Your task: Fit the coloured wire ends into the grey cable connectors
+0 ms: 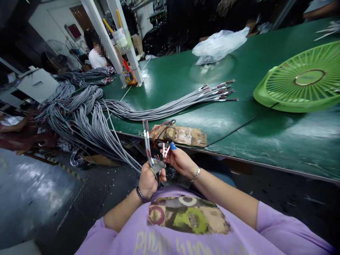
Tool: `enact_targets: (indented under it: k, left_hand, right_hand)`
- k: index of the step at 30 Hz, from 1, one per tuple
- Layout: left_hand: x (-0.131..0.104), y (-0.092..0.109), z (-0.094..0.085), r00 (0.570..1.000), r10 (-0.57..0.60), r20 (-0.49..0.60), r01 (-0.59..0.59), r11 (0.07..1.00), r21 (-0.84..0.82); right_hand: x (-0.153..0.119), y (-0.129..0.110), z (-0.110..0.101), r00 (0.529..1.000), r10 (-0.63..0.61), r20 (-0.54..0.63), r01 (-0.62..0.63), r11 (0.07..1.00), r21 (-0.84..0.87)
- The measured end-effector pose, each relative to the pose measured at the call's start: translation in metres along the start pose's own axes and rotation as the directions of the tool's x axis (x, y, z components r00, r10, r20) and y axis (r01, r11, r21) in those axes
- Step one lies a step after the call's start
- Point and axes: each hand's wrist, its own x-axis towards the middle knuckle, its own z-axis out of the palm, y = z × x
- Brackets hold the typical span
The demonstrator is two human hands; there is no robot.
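Grey cables (147, 141) with stripped ends and thin coloured wires run through my left hand (148, 179), whose fingers are closed around them. A dark grey strip (158, 166) lies across the bundle at that grip. Just to the right, my right hand (182, 162) has its fingers curled around a small pink clip (165, 151) close to the coloured wire ends. Blue wrapping covers one of its fingertips. Beyond both hands, a worn wooden block (190, 136) with red and black leads sits at the table's near edge.
A large pile of grey cables (87, 113) hangs over the table's left side. More cables (175, 106) stretch across the green table (233, 136). A green fan (300, 79) stands right, its black cord crossing the tabletop. A plastic bag (220, 44), white posts (127, 46) and a seated person (97, 58) are farther back.
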Motion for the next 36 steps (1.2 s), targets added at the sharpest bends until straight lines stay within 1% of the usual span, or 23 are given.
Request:
enact_targets:
  k: [3, 4, 8, 14, 17, 19, 22, 26, 30, 36]
  left_hand:
    - [0.002, -0.001, 0.000, 1.000, -0.024, 0.008, 0.024, 1.000, 0.003]
    - [0.003, -0.001, 0.000, 1.000, -0.026, 0.008, 0.026, 1.000, 0.003]
    - [0.005, -0.003, 0.000, 1.000, -0.016, -0.002, 0.016, 1.000, -0.009]
    - [0.007, -0.007, -0.002, 1.000, -0.030, -0.003, 0.030, 1.000, 0.006]
    - [0.005, -0.007, -0.003, 1.000, -0.022, -0.005, 0.022, 1.000, 0.006]
    - [0.003, -0.007, -0.003, 1.000, -0.003, -0.004, 0.003, 1.000, 0.004]
    - [-0.002, -0.007, -0.005, 1.000, 0.026, 0.004, -0.026, 1.000, 0.018]
    - [-0.006, -0.008, -0.005, 0.997, 0.070, -0.017, -0.070, 0.998, -0.009]
    - [-0.004, -0.009, -0.002, 0.995, 0.092, -0.044, -0.093, 0.995, -0.027]
    - [0.000, -0.010, 0.001, 0.995, 0.085, -0.055, -0.086, 0.996, -0.014]
  right_hand:
    - [0.004, 0.004, -0.003, 0.999, -0.049, 0.000, 0.049, 0.999, -0.013]
    - [0.005, 0.005, -0.003, 0.999, -0.040, 0.004, 0.040, 0.999, 0.002]
    - [0.008, 0.005, 0.000, 0.998, 0.059, 0.019, -0.061, 0.993, 0.101]
    - [0.009, 0.004, 0.005, 0.998, 0.048, -0.034, -0.042, 0.988, 0.146]
    - [0.007, 0.004, 0.005, 0.996, 0.079, -0.035, -0.073, 0.983, 0.166]
    - [0.004, 0.004, 0.004, 0.995, 0.103, -0.015, -0.099, 0.978, 0.181]
    - [-0.001, 0.002, 0.003, 0.993, 0.117, 0.019, -0.118, 0.978, 0.172]
    - [-0.007, -0.002, 0.002, 0.997, 0.074, 0.037, -0.078, 0.990, 0.116]
    - [-0.009, -0.003, 0.003, 0.997, 0.073, 0.016, -0.074, 0.994, 0.083]
    - [-0.006, -0.005, 0.004, 0.995, 0.097, -0.028, -0.095, 0.993, 0.072]
